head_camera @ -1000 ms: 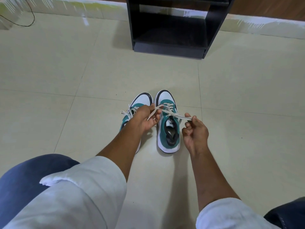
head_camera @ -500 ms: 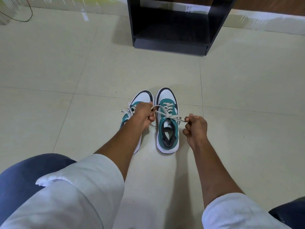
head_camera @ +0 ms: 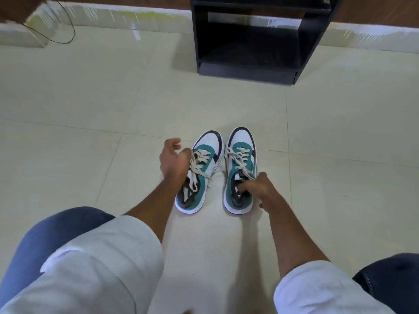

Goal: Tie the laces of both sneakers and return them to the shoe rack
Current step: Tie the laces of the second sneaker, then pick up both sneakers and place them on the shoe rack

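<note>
Both forearms reach forward and down from rolled white sleeves toward a pair of teal, white and black sneakers standing side by side on the pale tiled floor (head_camera: 90,114), toes pointing away from the person. The left hand (head_camera: 174,160) lies against the outer side of the left sneaker (head_camera: 199,171), wrist bent, back of the hand up; its fingers (head_camera: 173,142) curl loosely and are motion-blurred, so whether they pinch the cream laces (head_camera: 197,164) cannot be told. Those laces trail loose across the tongue and over the shoe's inner side. The right hand (head_camera: 258,186) grips the right sneaker (head_camera: 240,168) at its collar, fingers hooked down into the opening and hidden inside, thumb side toward the outer wall. The right shoe's laces (head_camera: 240,159) look drawn up, though the knot is hard to make out. The black open shoe rack (head_camera: 251,39) stands well apart beyond the shoes, its top cut off by the frame.
</note>
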